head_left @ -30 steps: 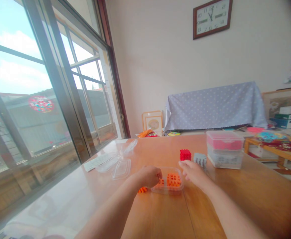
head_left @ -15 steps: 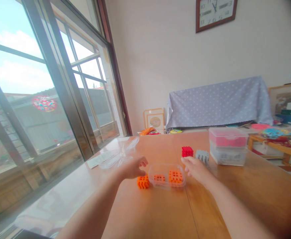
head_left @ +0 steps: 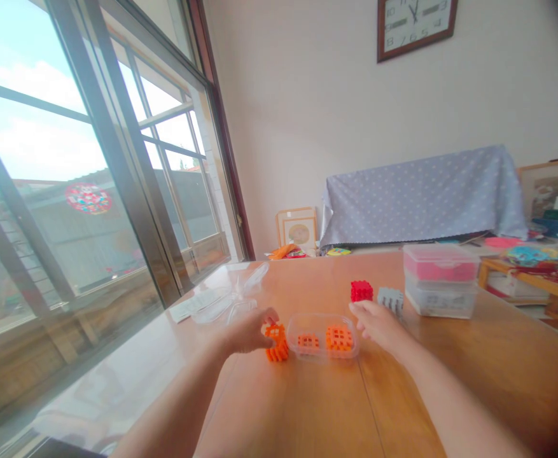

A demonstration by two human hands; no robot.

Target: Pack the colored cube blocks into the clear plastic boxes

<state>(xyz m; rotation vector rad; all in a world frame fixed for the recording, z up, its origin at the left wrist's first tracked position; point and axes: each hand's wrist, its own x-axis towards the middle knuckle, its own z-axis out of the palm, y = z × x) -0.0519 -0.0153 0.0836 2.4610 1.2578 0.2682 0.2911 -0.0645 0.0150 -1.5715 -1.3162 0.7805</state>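
Note:
My left hand (head_left: pixel 250 332) has its thumb and fingers closed around the upper part of an orange toothed block cube (head_left: pixel 277 351), left of a clear plastic tub (head_left: pixel 295 352). Inside the tub are a smaller orange block piece (head_left: pixel 308 341) and a larger orange block piece (head_left: pixel 340 338). Just right of the tub, my right hand (head_left: pixel 382 327) hovers with loosely bent fingers apart and nothing visible in them. Behind its fingertips is a red block cube (head_left: pixel 361 291). A grey block cube (head_left: pixel 390 299) stands beyond the hand, partly hidden by it.
A clear box with a pink layer (head_left: pixel 441 280) stands at the right rear of the wooden table (head_left: pixel 288 407). Clear plastic packaging and a lid (head_left: pixel 221 305) lie at the left rear, beside a paper sheet (head_left: pixel 188 310). A window (head_left: pixel 92 191) borders the left side.
My left hand has come down and right onto the orange cube and closed on it. The cube's top now shows higher. My right hand has hardly moved.

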